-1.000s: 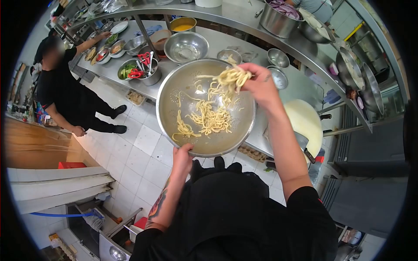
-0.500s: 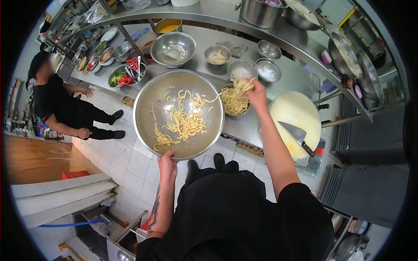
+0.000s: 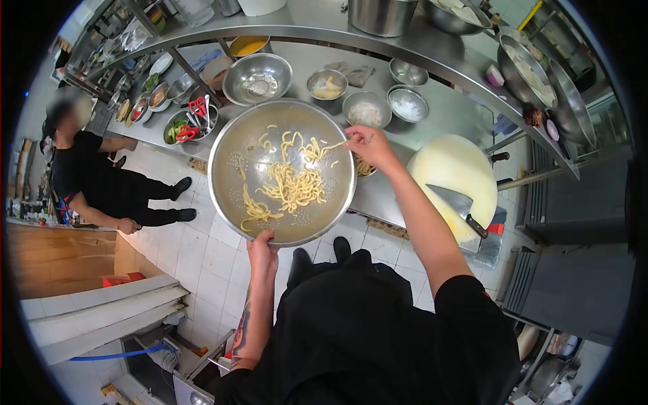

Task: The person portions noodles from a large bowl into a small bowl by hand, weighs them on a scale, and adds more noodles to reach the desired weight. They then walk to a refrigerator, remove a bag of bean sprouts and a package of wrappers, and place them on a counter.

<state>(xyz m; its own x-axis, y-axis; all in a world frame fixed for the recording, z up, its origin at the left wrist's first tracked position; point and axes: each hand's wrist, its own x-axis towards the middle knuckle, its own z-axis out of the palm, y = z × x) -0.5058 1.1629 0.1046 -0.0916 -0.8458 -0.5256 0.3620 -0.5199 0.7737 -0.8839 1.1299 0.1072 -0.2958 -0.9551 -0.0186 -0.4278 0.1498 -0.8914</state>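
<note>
Right hand (image 3: 371, 146) back at one colander (image 3: 227, 177)

I'm standing in a busy kitchen. The floor (image 3: 219, 260) is made of pale square tiles, with thin lines between them. A long metal tabletop (image 3: 455, 111) runs across the room, and it is shiny. A metal shelf (image 3: 317, 17) goes over it, held up by a thin post (image 3: 192, 75) (it looks bent like a bow from here!). On the right there are big dark gray cabinets (image 3: 574, 290). On the left I see a brown wood panel (image 3: 61, 263), and next to it some white ledges (image 3: 111, 307) like steps. White light shines on the metal and the tiles.
</note>
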